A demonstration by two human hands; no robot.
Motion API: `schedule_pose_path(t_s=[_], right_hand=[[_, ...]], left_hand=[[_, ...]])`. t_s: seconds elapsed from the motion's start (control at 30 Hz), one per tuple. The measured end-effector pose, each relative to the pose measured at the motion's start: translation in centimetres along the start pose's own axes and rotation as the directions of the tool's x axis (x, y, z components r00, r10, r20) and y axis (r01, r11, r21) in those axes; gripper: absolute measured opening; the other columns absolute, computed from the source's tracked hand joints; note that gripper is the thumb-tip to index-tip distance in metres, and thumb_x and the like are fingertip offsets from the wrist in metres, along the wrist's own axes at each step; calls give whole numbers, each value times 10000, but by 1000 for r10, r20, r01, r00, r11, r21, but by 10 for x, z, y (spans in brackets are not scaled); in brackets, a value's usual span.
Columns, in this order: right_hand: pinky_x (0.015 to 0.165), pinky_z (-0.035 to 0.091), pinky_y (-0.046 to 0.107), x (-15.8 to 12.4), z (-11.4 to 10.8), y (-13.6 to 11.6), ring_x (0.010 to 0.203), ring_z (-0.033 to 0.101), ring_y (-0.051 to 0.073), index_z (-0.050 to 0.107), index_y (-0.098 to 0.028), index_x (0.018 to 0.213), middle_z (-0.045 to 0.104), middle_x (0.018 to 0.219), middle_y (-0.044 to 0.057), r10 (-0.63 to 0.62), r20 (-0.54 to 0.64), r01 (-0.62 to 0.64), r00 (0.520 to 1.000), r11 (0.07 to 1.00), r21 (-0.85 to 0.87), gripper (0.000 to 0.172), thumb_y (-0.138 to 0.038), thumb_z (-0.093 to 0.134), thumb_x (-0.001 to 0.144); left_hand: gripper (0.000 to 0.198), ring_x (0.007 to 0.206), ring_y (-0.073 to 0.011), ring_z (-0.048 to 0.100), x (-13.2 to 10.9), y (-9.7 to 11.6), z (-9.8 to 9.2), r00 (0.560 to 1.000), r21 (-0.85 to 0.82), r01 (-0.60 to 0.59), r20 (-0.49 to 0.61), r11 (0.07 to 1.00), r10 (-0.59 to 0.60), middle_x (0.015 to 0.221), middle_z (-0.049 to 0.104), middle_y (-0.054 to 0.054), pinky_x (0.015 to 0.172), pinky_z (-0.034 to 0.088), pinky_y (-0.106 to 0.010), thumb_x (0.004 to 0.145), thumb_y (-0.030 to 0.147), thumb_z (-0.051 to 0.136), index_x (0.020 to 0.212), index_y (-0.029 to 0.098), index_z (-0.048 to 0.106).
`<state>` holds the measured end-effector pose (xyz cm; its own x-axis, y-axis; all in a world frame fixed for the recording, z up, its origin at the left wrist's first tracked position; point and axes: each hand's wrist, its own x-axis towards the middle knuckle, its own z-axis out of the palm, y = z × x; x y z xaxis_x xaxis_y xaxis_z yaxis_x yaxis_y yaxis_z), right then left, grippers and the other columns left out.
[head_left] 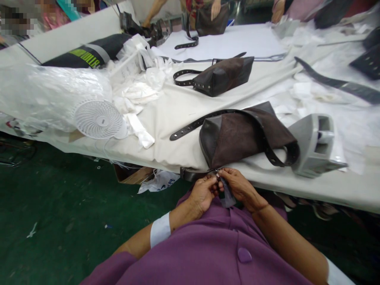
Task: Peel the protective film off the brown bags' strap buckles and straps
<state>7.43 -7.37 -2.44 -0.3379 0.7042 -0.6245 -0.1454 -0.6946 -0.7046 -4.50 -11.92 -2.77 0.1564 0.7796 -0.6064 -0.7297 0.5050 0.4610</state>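
Note:
A dark brown suede bag (240, 138) with black leather end panels lies on the near part of the table. Its punched black strap (190, 128) runs over the top and off to the left. At the table's front edge, my left hand (204, 193) is closed in a pinch by a small shiny metal fitting at the bag's lower corner. My right hand (240, 186) pinches the same fitting from the other side, the two sets of fingertips nearly touching. A strip of clear plastic (227, 194) hangs between them. A short dark strap (192, 174) sticks out left of my hands.
Beside the bag stands a grey tape dispenser (314, 146). A similar bag (225, 75) lies farther back. White fan (99, 118), plastic wrap (59, 91) and crumpled paper (136, 93) cover the left. Across the table, another person's hand (215, 10) touches a third bag (209, 23).

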Motion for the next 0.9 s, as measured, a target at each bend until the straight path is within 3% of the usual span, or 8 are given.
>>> schedule_pose_path(t_s=[0.23,0.47,0.67,0.8,0.9], right_hand=[[422,380,187,-7,-4,-4,448,443,72,622,-137,678,565,538,-11,-29,72,18,997,989,147,273,-379,741,637],[487,402,202,-17,4,2,485,454,71,627,-165,707,557,561,-37,-182,-59,190,982,961,201,243,-318,778,593],[509,389,201,-16,5,7,534,489,85,653,-165,755,589,602,-31,-371,-165,378,914,926,9,164,-284,718,663],[508,373,214,-14,3,10,535,475,97,656,-160,762,577,580,-30,-423,-190,409,886,906,-113,134,-278,660,697],[508,365,215,-13,1,15,539,472,98,661,-156,786,595,606,-20,-417,-205,389,886,907,-165,131,-240,613,699]], left_hand=[[257,593,-123,553,-2,2,2,998,-18,-36,45,999,36,577,529,9,571,397,-236,622,258,778,733,132,583],[212,587,-117,533,-2,1,9,994,21,-105,35,994,105,574,530,6,593,403,-239,626,224,763,709,135,589],[170,557,-85,469,-2,1,18,984,48,-176,-30,983,178,613,542,7,562,366,-227,610,187,744,712,126,624],[193,556,-83,466,-6,4,19,983,60,-161,-80,985,166,741,600,-35,538,344,-239,653,218,656,812,111,669],[282,565,-81,472,-7,6,16,988,60,-142,-54,988,145,756,597,-35,547,345,-235,630,167,595,894,111,678]])
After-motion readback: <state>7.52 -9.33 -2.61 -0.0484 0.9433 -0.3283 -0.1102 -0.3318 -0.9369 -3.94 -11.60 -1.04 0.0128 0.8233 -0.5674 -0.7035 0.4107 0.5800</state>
